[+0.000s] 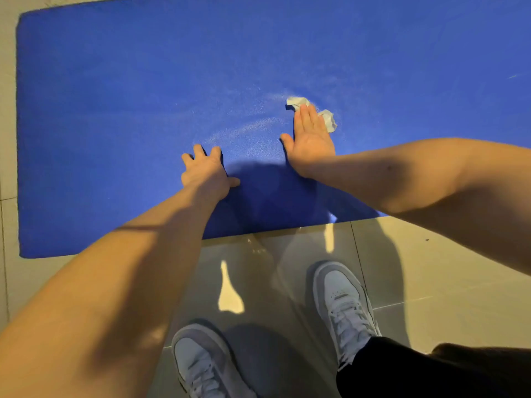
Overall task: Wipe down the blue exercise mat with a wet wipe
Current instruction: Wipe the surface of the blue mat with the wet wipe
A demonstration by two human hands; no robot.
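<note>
Head view: wiping blue foam mat (pixel 115 96), seemingly just begun
pressing crumpled white wipe (pixel 329 119) under flat right hand (pixel 311 142); bracing splayed, empty left hand (pixel 205 170)

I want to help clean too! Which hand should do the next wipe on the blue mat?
Probably the right hand: its flat fingers press the wet wipe onto the blue mat. The left hand rests spread on bare mat, holding nothing, seemingly bracing.
</note>
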